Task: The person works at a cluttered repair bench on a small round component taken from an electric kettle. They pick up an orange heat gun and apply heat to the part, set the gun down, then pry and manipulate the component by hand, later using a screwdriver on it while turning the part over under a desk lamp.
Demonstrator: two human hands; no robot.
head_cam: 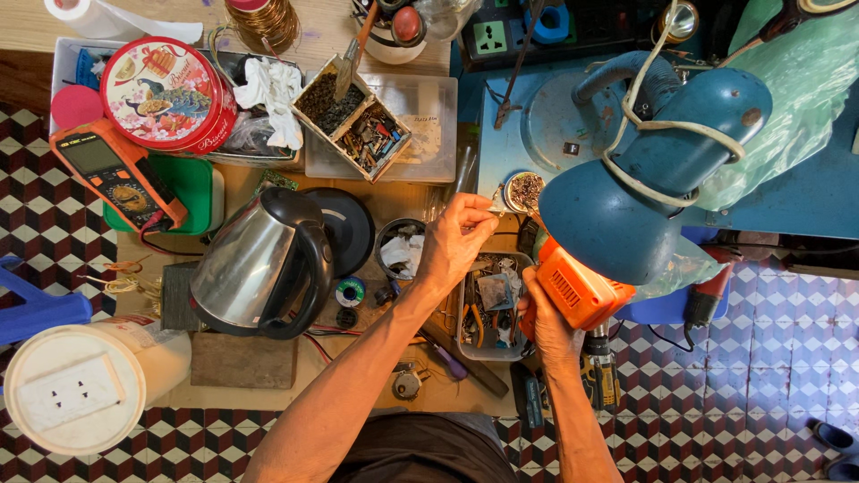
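My left hand (456, 240) is raised over the low workbench, its fingertips pinched on a small thin metal piece (497, 204) next to a little round tin of bits (523, 190). My right hand (548, 329) grips the orange end (577, 288) of a large blue power tool (644, 170), which leans over a blue metal base (510, 134). A pale cord is wrapped around the tool's body. Below my hands sits a grey tray of pliers and small parts (488, 309).
A steel electric kettle (259, 264) with its black base (344, 228) stands left of my arm. An orange multimeter (116, 174), a round red biscuit tin (165, 94), boxes of scrap parts (353, 116), a white bucket (85, 385) and a blue stool (36, 309) crowd the left. Patterned floor tiles surround it.
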